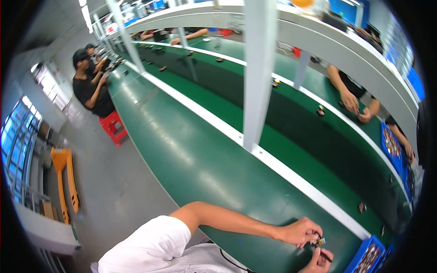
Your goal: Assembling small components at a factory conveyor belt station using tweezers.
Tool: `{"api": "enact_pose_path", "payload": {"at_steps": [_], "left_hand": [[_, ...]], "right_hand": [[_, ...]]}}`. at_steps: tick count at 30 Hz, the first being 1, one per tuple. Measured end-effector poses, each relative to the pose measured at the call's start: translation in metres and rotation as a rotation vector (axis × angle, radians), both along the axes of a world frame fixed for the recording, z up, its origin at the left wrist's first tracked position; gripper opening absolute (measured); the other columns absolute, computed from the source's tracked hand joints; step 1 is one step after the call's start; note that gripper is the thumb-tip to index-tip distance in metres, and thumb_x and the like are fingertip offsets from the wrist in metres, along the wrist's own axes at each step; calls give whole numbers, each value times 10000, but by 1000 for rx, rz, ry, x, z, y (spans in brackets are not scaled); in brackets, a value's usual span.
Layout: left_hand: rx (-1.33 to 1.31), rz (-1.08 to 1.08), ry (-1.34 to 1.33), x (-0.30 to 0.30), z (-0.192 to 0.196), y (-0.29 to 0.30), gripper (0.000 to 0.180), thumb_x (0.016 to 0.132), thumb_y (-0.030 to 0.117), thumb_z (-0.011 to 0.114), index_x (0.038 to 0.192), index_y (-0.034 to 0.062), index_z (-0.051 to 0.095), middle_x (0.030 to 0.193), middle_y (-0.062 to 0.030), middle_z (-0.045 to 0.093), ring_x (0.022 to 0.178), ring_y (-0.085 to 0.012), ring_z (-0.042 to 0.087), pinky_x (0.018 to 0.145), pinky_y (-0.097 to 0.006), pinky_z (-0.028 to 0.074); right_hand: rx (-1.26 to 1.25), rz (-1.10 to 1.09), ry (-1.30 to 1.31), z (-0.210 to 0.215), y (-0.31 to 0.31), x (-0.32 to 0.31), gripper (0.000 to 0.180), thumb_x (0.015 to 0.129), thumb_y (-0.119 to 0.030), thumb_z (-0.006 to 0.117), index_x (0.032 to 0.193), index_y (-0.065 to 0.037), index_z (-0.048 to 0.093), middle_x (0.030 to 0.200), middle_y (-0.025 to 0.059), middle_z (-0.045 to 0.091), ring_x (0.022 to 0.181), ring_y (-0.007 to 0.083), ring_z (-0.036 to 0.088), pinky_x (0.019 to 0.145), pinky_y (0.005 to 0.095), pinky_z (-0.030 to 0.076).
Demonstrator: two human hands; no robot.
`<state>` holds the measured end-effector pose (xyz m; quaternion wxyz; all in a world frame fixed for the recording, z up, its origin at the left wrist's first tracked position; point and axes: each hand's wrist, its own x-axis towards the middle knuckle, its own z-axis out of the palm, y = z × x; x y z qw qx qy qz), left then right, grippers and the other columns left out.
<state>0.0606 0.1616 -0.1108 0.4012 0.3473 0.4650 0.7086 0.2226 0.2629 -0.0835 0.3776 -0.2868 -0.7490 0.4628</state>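
Note:
My left hand (300,231) reaches across the green worktable (195,154) at the lower right, its fingers pinched on a small metallic part (321,241). Just below it my right hand (319,262) holds a thin dark tool against that part. Only the top of the right hand shows at the lower edge. The part is too small to tell its exact shape.
A blue tray (369,255) of small parts stands right of my hands. A white divider rail (291,175) and white post (258,73) separate the table from a dark conveyor belt carrying small parts. Other people work opposite and further along; a red stool (114,126) and orange pallet jack (64,182) stand at left.

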Motion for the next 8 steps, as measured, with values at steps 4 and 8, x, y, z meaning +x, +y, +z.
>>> {"api": "enact_pose_path", "payload": {"at_steps": [4, 8], "left_hand": [[46, 26, 39, -1, 6, 1, 159, 999, 33, 553, 1066, -72, 653, 708, -116, 672, 455, -145, 599, 416, -271, 482], [47, 21, 33, -3, 1, 6, 143, 983, 19, 560, 1024, -76, 659, 704, -154, 683, 441, -183, 620, 405, -288, 495]], "right_hand": [[10, 21, 68, 5, -2, -5, 137, 881, 20, 781, 922, 74, 662, 834, 159, 713, 743, 197, 693, 701, 292, 584], [17, 41, 85, 6, 0, -10, 134, 887, 22, 772, 939, 82, 664, 857, 186, 723, 752, 220, 708, 711, 306, 598]]}}
